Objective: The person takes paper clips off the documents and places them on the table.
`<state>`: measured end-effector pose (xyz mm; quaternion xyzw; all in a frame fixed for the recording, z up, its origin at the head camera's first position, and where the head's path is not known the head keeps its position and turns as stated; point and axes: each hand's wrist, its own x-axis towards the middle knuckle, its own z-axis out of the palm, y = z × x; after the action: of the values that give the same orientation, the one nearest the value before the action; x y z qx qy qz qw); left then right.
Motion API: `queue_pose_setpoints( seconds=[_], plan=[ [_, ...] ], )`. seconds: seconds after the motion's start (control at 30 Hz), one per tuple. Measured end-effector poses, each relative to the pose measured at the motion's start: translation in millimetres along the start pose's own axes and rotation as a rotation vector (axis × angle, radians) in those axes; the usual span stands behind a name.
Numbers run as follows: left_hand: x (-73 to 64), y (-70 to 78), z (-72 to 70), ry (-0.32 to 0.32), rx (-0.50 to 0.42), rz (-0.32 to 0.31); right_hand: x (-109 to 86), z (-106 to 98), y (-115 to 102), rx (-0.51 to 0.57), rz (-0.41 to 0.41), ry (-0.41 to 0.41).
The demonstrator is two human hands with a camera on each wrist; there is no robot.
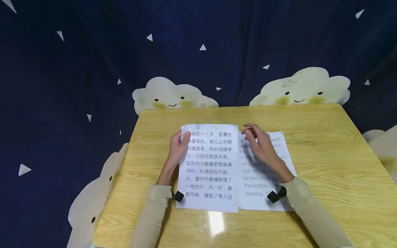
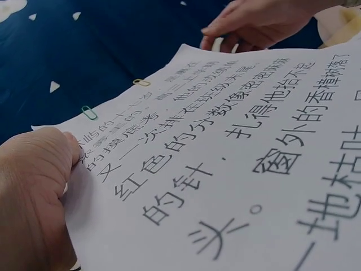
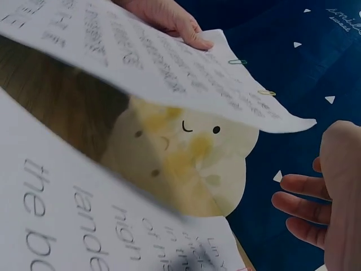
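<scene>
My left hand (image 1: 179, 146) pinches the left edge of a white sheet (image 1: 209, 203) printed with large Chinese characters, thumb on the front and fingers behind. Along its top edge sit a green paper clip (image 2: 89, 113) and a yellow paper clip (image 2: 141, 83). In the right wrist view this sheet is raised off the table and bows slightly. My right hand (image 1: 263, 148) hovers by the sheet's upper right corner, fingers loosely bent and apart from it, holding nothing. Beneath that hand lies a second white sheet (image 1: 260, 203) with English text, partly covered by the forearm.
Both sheets are over a light wooden table (image 1: 325, 165). A dark blue curtain (image 1: 198, 20) with white triangles hangs behind it, with smiling cloud shapes (image 1: 301, 86) along the table's far edge. Each wrist wears a small black camera (image 1: 178, 196).
</scene>
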<state>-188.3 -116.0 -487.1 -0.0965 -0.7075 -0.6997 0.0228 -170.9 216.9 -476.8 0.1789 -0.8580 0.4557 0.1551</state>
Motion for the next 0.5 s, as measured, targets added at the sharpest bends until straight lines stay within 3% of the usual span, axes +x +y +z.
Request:
queue_pose_setpoints(
  seconds=[0.1, 0.3, 0.5],
  plan=[
    [-1.8, -0.7, 5.1, -0.016, -0.011, 0.009, 1.1, 0.1, -3.2, 0.027, 0.003, 0.009],
    [-8.7, 16.2, 17.1, -0.087, -0.025, 0.006, 2.9, -0.2, -11.0, 0.04, 0.03, 0.01],
    [-10.8, 24.8, 27.8, -0.109, 0.007, 0.026, 4.2, 1.1, -12.3, 0.014, 0.038, -0.005]
  ],
)
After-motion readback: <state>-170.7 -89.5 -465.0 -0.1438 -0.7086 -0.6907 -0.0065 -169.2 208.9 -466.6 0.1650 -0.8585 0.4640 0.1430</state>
